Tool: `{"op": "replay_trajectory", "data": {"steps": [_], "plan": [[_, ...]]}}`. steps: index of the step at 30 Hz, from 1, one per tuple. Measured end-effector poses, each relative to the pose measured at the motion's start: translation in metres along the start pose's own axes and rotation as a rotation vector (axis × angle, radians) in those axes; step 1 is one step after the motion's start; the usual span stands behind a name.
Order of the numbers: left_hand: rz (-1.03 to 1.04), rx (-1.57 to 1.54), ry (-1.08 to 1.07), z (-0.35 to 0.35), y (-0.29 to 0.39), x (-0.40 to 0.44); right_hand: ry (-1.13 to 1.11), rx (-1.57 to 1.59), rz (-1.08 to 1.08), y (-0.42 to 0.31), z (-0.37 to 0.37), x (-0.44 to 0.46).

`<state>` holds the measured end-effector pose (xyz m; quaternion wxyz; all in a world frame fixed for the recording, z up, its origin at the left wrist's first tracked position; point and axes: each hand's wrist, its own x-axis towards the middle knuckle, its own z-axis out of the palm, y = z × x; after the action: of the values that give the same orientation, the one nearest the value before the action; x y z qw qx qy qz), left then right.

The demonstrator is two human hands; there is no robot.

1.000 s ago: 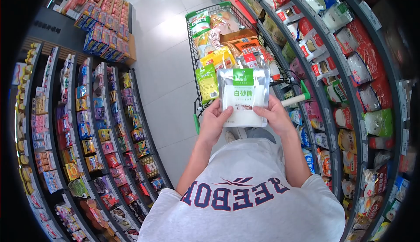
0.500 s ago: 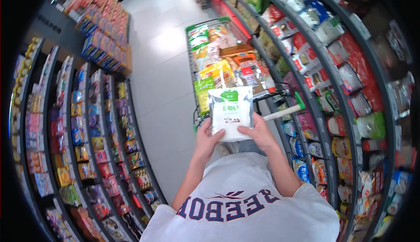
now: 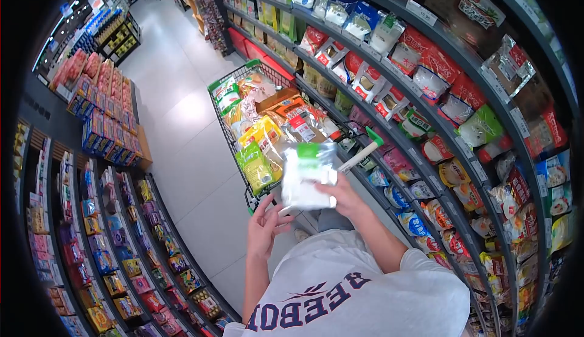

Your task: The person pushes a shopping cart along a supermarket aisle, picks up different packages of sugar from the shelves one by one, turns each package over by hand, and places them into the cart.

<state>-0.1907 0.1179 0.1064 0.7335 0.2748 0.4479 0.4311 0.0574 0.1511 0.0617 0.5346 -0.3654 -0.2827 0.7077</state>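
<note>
My right hand (image 3: 342, 196) grips the right side of a white plastic pouch (image 3: 307, 182) with a green band near its top; motion blurs its print. Just left of the pouch, my left hand (image 3: 265, 224) is off it, fingers apart. Beyond both hands stands a black wire shopping cart (image 3: 214, 101) with green corners. Several packets fill it, among them a yellow bag (image 3: 260, 131), a light-green bag (image 3: 254, 165) and an orange-brown package (image 3: 286, 107). The cart's pale handle bar (image 3: 359, 157) with a green end shows right of the pouch.
Tall shelves of bagged goods (image 3: 426, 81) curve close along my right. Lower shelves of small snack packs (image 3: 112, 264) line the left. Stacked boxes (image 3: 109, 133) stand on a display at the left, beside the grey tiled aisle floor (image 3: 173, 118).
My left hand has let go of the pouch and moved left of it. The right hand keeps hold. The view has turned right, so the cart appears farther left.
</note>
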Motion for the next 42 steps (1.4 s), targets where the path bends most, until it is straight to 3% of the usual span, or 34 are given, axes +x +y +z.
{"op": "replay_trajectory", "data": {"steps": [2, 5, 9, 12, 14, 17, 22, 24, 27, 30, 34, 38, 42], "plan": [[0.022, 0.018, -0.009, -0.006, -0.003, 0.002, 0.37, 0.198, -0.117, -0.018, -0.012, 0.009], [0.008, -0.014, 0.02, -0.009, -0.004, 0.001, 0.453, 0.263, -0.263, -0.023, -0.025, 0.014], [-0.019, 0.022, 0.044, -0.017, -0.01, 0.005, 0.23, 0.064, -0.109, -0.008, 0.003, -0.01], [-0.012, 0.033, 0.059, -0.018, -0.009, 0.005, 0.3, 0.07, -0.219, -0.012, 0.004, -0.016], [-0.007, 0.033, 0.071, -0.021, -0.008, 0.002, 0.487, 0.205, -0.319, -0.02, -0.011, -0.009], [-0.013, 0.033, 0.079, -0.023, -0.011, 0.002, 0.521, 0.432, -0.367, -0.041, -0.02, -0.006], [-0.049, 0.033, 0.04, -0.024, -0.019, 0.009, 0.15, 0.139, -0.281, -0.035, 0.028, -0.025], [-0.045, 0.038, 0.022, -0.02, -0.014, 0.009, 0.131, 0.174, -0.367, -0.041, 0.036, -0.023], [-0.029, 0.04, 0.028, -0.02, -0.011, 0.01, 0.258, 0.381, -0.377, -0.045, 0.018, -0.011], [-0.027, 0.041, 0.04, -0.02, -0.011, 0.011, 0.268, 0.395, -0.333, -0.039, 0.001, -0.005], [-0.028, 0.042, 0.047, -0.02, -0.011, 0.013, 0.036, 0.253, -0.32, -0.043, 0.019, -0.017], [-0.004, 0.036, 0.037, -0.019, -0.008, 0.015, 0.22, 0.542, -0.347, -0.038, 0.002, 0.002], [-0.006, 0.05, 0.052, -0.019, -0.006, 0.012, 0.147, 0.404, -0.293, -0.035, -0.005, 0.008]]}}
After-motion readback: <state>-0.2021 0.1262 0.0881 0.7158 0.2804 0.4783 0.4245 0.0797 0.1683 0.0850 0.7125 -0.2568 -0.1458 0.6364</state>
